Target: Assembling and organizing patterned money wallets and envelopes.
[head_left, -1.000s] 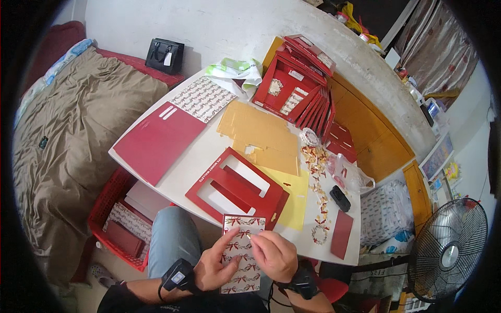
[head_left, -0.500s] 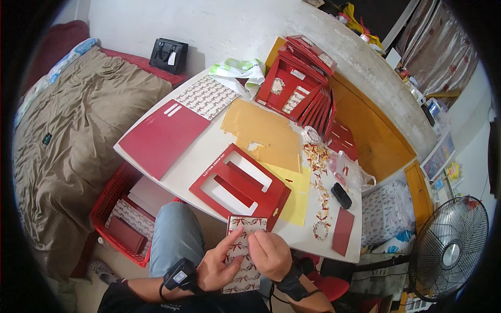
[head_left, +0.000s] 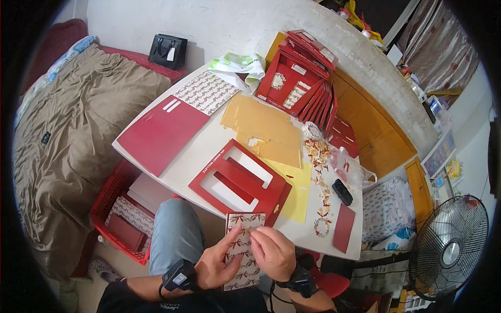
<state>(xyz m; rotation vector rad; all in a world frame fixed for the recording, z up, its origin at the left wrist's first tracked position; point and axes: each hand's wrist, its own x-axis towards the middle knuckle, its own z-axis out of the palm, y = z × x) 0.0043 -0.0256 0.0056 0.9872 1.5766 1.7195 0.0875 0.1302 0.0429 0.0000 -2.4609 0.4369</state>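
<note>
A tall, narrow card wallet (head_left: 241, 279) with a red-and-white leafy bow pattern stands in front of me, below the table's near edge. My left hand (head_left: 216, 265) holds its left side, index finger and thumb stretched over the front and the other fingers hidden. Over the wallet's upper right, my right hand (head_left: 274, 252) is closed in a pinch; a tiny yellowish bit shows at its fingertips, too small to name. Just beyond lies a red die-cut card frame (head_left: 209, 180) with white openings, on a yellow sheet (head_left: 295, 208).
Tan sheets (head_left: 261, 122), small red-and-gold pieces (head_left: 322, 193), a black object (head_left: 342, 192) and a dark red card (head_left: 344, 229) lie on the white table (head_left: 180, 180). Folded red card holders (head_left: 292, 78) stack at the back. A red basket (head_left: 107, 195) sits lower left; a fan (head_left: 450, 254) stands right.
The right hand has shifted slightly right and down, its fingertips drawing a little off the wallet's top. The left hand keeps its hold. The view has tilted slightly.
</note>
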